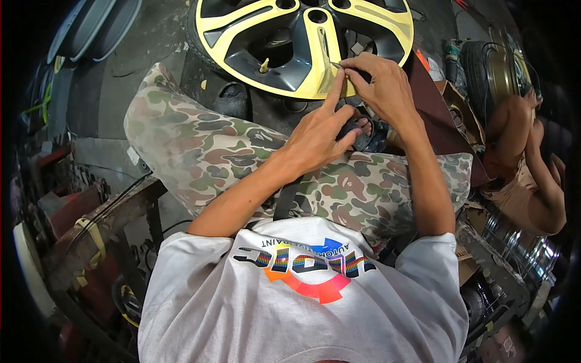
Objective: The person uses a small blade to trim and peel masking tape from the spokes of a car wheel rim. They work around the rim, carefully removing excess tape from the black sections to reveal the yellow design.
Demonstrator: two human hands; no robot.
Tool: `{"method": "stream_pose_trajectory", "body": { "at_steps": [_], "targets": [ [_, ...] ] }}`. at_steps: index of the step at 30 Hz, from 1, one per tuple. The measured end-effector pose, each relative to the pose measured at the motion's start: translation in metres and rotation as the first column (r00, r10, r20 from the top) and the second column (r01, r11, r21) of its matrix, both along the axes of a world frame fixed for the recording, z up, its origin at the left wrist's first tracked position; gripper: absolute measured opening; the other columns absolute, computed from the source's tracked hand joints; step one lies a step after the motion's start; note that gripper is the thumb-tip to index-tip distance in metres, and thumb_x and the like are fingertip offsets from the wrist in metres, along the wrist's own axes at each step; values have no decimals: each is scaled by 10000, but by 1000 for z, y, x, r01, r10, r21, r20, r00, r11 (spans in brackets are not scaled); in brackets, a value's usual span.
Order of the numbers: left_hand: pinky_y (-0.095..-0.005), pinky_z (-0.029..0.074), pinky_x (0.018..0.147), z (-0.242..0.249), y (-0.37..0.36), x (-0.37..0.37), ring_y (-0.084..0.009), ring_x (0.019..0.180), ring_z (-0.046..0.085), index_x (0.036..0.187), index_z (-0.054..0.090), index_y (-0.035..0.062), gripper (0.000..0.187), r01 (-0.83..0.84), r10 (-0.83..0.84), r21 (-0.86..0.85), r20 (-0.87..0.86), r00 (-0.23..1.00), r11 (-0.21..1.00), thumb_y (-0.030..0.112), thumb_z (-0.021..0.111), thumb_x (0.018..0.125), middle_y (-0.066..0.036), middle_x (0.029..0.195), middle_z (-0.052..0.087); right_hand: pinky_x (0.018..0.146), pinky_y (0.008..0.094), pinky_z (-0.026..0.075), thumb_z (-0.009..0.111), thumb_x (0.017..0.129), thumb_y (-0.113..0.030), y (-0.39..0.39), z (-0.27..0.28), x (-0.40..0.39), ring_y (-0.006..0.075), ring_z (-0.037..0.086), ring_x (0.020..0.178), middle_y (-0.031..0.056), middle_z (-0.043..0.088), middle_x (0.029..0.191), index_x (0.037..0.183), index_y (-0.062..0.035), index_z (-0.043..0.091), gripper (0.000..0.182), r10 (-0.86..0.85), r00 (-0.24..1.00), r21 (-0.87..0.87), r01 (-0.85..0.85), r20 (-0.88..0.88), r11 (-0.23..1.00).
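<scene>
A wheel rim [290, 66] lies in front of my knees, its face yellow and the recesses between the spokes dark grey. My right hand [384, 88] is over the rim's near edge, thumb and fingertips pinched on a small, thin, blade-like piece [335, 65]. The tip of this piece is at the yellow face of the near spoke; its exact kind is too small to tell. My left hand [319, 134] reaches in from below with its index finger stretched to the same spot, beside the right fingertips. Its thumb stands apart, and no object shows in it.
A yellow-tipped valve stem [264, 65] sticks up in a rim opening. At right, another person's bent leg [514, 127] is beside a tyre [475, 69] and a gold-coloured rim [501, 72]. A cardboard box [460, 109] stands nearer. Grey rims [100, 27] are at upper left.
</scene>
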State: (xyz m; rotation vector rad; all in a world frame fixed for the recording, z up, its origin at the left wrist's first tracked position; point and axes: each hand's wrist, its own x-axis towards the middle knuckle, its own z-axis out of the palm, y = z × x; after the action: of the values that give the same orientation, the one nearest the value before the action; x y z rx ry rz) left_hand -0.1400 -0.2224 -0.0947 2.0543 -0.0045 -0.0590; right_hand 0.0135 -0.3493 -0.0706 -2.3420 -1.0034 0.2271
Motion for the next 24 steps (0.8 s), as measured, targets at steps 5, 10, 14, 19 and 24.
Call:
{"method": "stream_pose_trajectory", "body": {
  "at_steps": [5, 10, 14, 19, 24],
  "targets": [
    [-508, 565, 950, -4, -2, -1, -509, 1058, 698, 1153, 711, 8, 308, -10, 8, 26, 74, 997, 1000, 216, 795, 941, -335, 1714, 211, 806, 422, 554, 730, 958, -177, 1, 5, 1, 366, 721, 919, 114, 763, 988, 1125, -64, 804, 215, 48, 998, -90, -45, 34, 995],
    [-512, 568, 933, 0, -1, -3, -511, 1023, 698, 1145, 709, 7, 307, 6, -8, 27, 58, 998, 1000, 225, 790, 945, -349, 1704, 219, 797, 444, 555, 702, 941, -179, 0, 6, 4, 367, 711, 897, 106, 741, 955, 1083, -67, 807, 210, 87, 996, -71, -85, 30, 994],
    [-511, 571, 916, 1, -2, -4, -518, 998, 696, 1157, 696, 1, 328, 4, -6, 35, 68, 998, 999, 231, 794, 944, -371, 1690, 224, 808, 466, 555, 679, 922, -184, 3, 10, 7, 371, 699, 884, 102, 717, 920, 1045, -71, 812, 213, 139, 990, -88, -136, 27, 987],
    [-514, 576, 898, 4, -3, -7, -532, 996, 690, 1156, 681, -3, 337, -6, 3, 53, 46, 999, 999, 234, 795, 945, -390, 1681, 220, 829, 471, 549, 688, 920, -186, 3, 4, 8, 360, 696, 902, 97, 715, 921, 1045, -77, 813, 208, 172, 984, -74, -169, 42, 983],
    [-529, 573, 889, 4, -4, -3, -551, 980, 686, 1125, 662, 8, 311, 0, -2, 33, 78, 997, 999, 229, 790, 949, -420, 1665, 215, 815, 463, 551, 697, 930, -190, -4, 3, 8, 352, 697, 887, 88, 716, 921, 1050, -81, 811, 198, 148, 989, -41, -148, 3, 988]
  ]
}}
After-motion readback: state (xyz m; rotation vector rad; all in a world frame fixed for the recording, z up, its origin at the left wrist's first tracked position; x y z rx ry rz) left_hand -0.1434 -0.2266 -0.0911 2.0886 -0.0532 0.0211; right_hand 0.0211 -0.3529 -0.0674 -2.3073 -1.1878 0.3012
